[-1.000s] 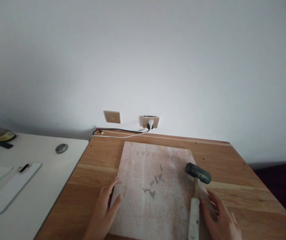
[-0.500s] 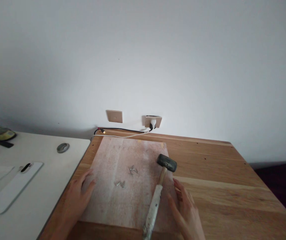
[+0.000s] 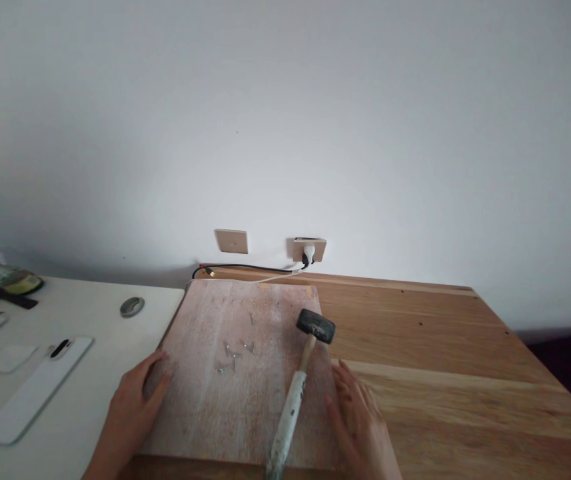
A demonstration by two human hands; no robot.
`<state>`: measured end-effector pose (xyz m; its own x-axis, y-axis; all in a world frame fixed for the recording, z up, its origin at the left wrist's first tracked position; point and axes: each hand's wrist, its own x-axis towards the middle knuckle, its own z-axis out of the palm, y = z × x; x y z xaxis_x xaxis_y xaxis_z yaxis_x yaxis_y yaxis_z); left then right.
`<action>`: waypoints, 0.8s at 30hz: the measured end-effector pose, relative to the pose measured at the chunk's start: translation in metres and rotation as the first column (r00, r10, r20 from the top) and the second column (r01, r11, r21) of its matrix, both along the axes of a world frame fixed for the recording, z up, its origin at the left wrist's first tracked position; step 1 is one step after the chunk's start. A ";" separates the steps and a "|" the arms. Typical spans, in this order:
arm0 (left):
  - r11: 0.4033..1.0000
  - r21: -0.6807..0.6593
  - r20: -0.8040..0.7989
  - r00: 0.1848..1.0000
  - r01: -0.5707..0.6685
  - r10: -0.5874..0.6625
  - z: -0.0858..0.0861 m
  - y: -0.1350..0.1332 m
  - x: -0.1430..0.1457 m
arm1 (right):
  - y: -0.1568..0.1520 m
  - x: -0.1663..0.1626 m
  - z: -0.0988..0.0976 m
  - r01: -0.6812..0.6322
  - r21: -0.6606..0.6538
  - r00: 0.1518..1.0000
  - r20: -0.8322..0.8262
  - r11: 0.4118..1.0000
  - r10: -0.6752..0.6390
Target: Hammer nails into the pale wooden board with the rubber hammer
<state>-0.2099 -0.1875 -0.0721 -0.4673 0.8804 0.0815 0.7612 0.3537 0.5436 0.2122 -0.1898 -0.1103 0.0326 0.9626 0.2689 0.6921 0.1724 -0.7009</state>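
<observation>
Our left hand (image 3: 132, 407) and right hand (image 3: 360, 420) lie flat, grip released, on the board's (image 3: 225, 393) side edges; the board rests on the worktop (image 3: 440, 360), carrying a mallet (image 3: 298, 377) and nails (image 3: 235, 350).

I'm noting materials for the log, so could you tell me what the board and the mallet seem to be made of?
Board: probably wood, pale whitewashed matte face, faint grain. Mallet: head looks like dull black rubber; handle seems wooden, smeared with white.
</observation>
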 end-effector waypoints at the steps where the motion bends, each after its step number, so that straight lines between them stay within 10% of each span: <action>1: 1.000 0.004 -0.005 1.000 0.001 -0.001 0.000 0.001 0.001 | -0.001 -0.001 -0.001 0.016 0.035 1.000 0.012 0.999 -0.016; 11: 0.996 0.084 -0.087 0.996 0.022 -0.015 -0.002 0.002 0.021 | 0.006 -0.002 -0.009 -0.023 0.054 0.996 0.084 0.998 0.018; 24: 0.919 0.053 -0.085 0.919 0.390 -0.385 -0.013 -0.008 0.084 | -0.008 0.122 -0.020 0.148 0.059 0.952 0.261 0.987 -0.159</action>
